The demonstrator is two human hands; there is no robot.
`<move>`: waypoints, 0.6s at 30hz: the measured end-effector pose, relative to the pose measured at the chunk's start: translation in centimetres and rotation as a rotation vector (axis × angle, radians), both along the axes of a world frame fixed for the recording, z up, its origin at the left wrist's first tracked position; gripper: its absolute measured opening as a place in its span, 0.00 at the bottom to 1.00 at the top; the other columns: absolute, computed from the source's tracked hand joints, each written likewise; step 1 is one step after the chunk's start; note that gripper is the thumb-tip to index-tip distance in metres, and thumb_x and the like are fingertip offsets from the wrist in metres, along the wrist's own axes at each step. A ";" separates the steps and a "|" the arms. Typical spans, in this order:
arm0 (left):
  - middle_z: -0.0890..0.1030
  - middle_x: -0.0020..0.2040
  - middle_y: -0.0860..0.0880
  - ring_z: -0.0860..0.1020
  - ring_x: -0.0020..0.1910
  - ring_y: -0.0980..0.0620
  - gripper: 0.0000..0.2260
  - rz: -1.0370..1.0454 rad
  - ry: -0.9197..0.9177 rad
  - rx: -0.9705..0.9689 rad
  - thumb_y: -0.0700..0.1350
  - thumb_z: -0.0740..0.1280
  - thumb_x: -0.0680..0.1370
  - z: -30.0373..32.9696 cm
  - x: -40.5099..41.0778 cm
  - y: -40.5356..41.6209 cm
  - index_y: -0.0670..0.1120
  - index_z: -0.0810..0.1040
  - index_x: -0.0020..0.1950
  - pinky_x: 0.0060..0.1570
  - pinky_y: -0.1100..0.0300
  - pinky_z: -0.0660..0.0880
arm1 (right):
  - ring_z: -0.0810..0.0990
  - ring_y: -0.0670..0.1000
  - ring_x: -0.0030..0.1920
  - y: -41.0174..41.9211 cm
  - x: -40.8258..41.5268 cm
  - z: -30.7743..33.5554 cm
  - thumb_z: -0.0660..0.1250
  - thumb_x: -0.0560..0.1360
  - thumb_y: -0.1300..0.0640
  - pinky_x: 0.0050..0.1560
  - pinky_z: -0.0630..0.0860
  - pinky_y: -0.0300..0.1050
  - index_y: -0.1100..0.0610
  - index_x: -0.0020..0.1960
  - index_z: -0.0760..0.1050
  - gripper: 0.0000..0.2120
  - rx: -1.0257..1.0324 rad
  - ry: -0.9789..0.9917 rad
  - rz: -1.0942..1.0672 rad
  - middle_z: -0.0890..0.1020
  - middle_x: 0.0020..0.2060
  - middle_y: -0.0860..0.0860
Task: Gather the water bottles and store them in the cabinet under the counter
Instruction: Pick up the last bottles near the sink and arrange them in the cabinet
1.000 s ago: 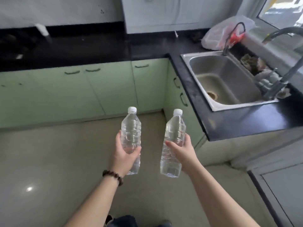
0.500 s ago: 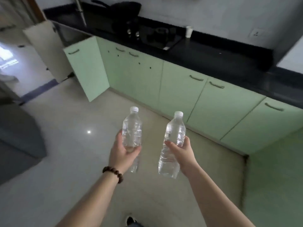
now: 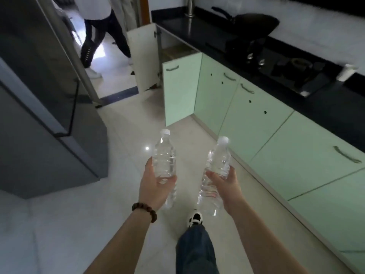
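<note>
My left hand [image 3: 153,185] grips a clear water bottle [image 3: 165,155] with a white cap, held upright over the floor. My right hand [image 3: 227,183] grips a second clear water bottle [image 3: 218,161], tilted slightly right. Both are at the middle of the head view. Ahead stands an open cabinet [image 3: 173,49] under the black counter [image 3: 207,36], its two doors swung out: a pale green one [image 3: 180,88] and a white-backed one [image 3: 143,56]. The inside is dim, and I make out only a brownish shelf.
Closed green cabinet doors [image 3: 276,135] run along the right under the counter, which carries a dark pan [image 3: 254,22] and a hob. A grey fridge [image 3: 39,95] stands on the left. Another person's legs [image 3: 102,36] are in the doorway ahead. Pale tiled floor lies between.
The view has swung left from the sink corner along the cabinets to the open cabinet and fridge. Both hands keep hold of their bottles. My right foot has stepped forward.
</note>
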State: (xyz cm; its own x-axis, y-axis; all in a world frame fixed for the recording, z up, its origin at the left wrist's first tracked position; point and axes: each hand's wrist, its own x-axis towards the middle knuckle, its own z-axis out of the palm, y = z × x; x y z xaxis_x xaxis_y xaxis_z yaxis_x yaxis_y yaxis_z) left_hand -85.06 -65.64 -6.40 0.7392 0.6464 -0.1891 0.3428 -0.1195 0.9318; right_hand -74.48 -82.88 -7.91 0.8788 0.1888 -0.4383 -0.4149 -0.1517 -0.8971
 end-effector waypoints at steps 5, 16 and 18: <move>0.79 0.52 0.58 0.80 0.39 0.68 0.30 0.059 -0.020 0.006 0.41 0.76 0.72 -0.9 7.9 7.2 0.52 0.66 0.69 0.36 0.67 0.78 | 0.82 0.59 0.50 8.3 9.2 -0.9 0.77 0.54 0.44 0.54 0.79 0.61 0.46 0.58 0.67 0.36 -0.012 -0.002 0.062 0.80 0.52 0.56; 0.79 0.55 0.52 0.82 0.51 0.52 0.27 0.189 -0.088 -0.020 0.40 0.76 0.70 0.6 24.2 25.4 0.59 0.69 0.62 0.48 0.50 0.82 | 0.81 0.56 0.45 29.6 27.4 0.4 0.77 0.66 0.55 0.37 0.80 0.49 0.54 0.62 0.67 0.30 0.064 0.003 0.316 0.78 0.49 0.56; 0.79 0.54 0.53 0.82 0.51 0.51 0.27 0.213 -0.093 -0.031 0.39 0.75 0.71 0.6 26.3 29.0 0.64 0.68 0.57 0.47 0.52 0.82 | 0.82 0.58 0.49 33.9 29.5 0.5 0.77 0.59 0.49 0.48 0.81 0.57 0.54 0.64 0.66 0.37 0.055 -0.002 0.359 0.79 0.52 0.57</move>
State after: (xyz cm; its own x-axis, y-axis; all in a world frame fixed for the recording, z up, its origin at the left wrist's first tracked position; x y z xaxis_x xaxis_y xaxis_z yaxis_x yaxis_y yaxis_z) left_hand -58.78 -36.62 -5.79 0.6019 0.7846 -0.1488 0.2695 -0.0242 0.9627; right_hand -44.95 -48.99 -7.38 0.7530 0.5089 -0.4172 -0.3420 -0.2389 -0.9088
